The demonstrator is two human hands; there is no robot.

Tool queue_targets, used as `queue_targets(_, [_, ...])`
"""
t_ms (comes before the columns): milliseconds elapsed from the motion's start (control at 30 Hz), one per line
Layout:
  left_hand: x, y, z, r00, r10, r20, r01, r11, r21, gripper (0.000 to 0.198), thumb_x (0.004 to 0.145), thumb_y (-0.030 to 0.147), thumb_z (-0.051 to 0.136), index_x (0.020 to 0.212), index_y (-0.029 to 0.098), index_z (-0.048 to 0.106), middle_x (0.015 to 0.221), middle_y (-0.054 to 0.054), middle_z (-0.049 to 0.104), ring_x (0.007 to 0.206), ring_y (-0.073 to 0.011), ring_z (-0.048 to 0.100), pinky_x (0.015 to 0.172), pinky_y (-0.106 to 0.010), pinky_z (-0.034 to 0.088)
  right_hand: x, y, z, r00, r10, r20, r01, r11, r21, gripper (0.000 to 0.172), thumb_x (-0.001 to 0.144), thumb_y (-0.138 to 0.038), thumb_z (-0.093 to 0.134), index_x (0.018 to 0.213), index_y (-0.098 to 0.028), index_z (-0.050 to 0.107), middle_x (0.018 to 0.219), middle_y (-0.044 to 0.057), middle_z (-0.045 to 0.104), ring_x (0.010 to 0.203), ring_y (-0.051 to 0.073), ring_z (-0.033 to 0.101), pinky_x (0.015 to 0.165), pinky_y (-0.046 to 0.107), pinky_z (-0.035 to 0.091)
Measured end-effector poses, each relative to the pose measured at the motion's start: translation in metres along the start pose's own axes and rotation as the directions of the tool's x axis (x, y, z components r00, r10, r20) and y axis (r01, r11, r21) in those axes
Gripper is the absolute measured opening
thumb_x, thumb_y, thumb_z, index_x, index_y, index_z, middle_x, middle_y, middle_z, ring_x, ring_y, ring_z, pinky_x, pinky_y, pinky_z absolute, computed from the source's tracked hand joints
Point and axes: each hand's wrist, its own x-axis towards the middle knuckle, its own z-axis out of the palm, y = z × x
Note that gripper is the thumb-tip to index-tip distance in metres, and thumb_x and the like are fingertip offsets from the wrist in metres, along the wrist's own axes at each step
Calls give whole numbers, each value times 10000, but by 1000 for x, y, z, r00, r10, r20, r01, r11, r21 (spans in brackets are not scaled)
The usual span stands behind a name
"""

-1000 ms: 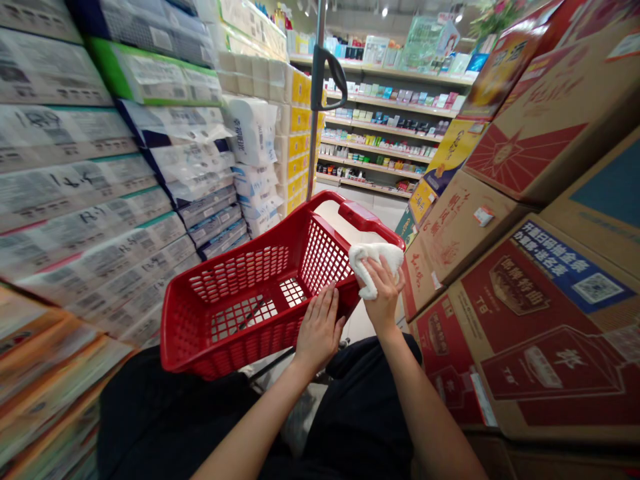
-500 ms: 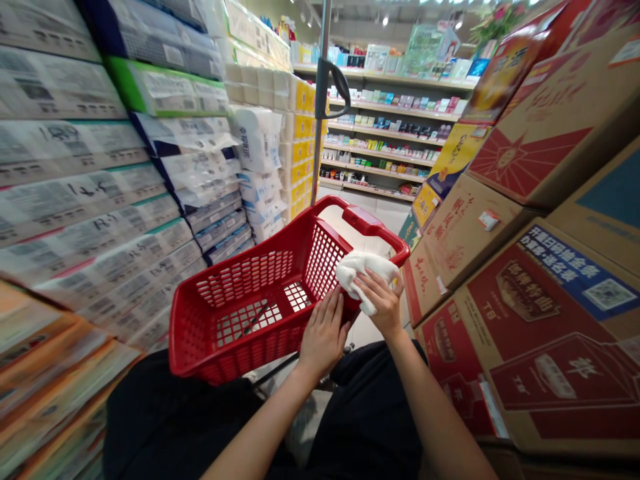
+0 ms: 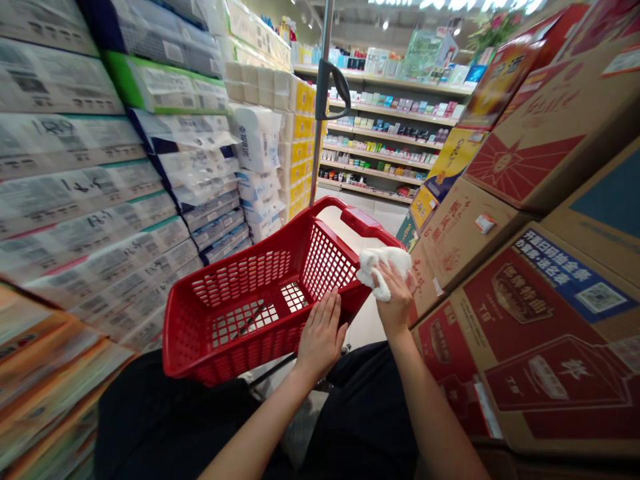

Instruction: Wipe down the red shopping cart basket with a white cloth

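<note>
A red plastic shopping basket (image 3: 240,313) lies tilted across my lap, its open side facing up and left. My left hand (image 3: 323,333) rests flat against the basket's near rim with fingers stretched out. My right hand (image 3: 397,300) presses a crumpled white cloth (image 3: 383,263) onto the basket's right rim, near the red handle (image 3: 363,220). The basket holds nothing that I can see.
Stacked packs of tissue and paper (image 3: 100,187) wall the left side. Red and brown cardboard cartons (image 3: 540,267) are piled close on the right. A metal pole with a black handle (image 3: 327,87) rises behind the basket. Product shelves (image 3: 390,140) line the far end of the aisle.
My right hand has slid the white cloth to the right along the basket rim, after wiping leftward half a second ago. My left hand stays on the rim.
</note>
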Motion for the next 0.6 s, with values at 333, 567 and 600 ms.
queue_targets(333, [0, -2, -4, 1000, 7, 25, -7, 1000, -23, 645, 989, 338, 366, 1542, 92, 144, 1581, -116, 298, 1482, -234, 226, 1189, -403, 287, -23, -28, -1, 962, -234, 140, 215, 967, 136, 308, 951, -164, 498, 1175, -290, 666, 1224, 24, 695, 1191, 222, 626, 1161, 443, 154])
queue_targets(567, [1, -2, -1, 1000, 16, 7, -16, 999, -29, 690, 986, 333, 372, 1553, 109, 49, 1587, -122, 275, 1485, -231, 218, 1191, -413, 287, 26, 49, -18, 982, -146, 118, 141, 989, 47, 252, 966, -247, 484, 1094, -277, 699, 1177, 36, 717, 1160, 252, 643, 1159, 533, 128])
queue_targets(600, [1, -2, -1, 1000, 16, 5, -16, 999, -31, 691, 985, 333, 374, 1553, 108, 51, 1588, -122, 270, 1485, -231, 216, 1192, -412, 285, 31, 55, -18, 990, -104, 99, 102, 994, 28, 252, 968, -263, 477, 1080, -272, 703, 1174, 42, 719, 1157, 257, 644, 1150, 547, 139])
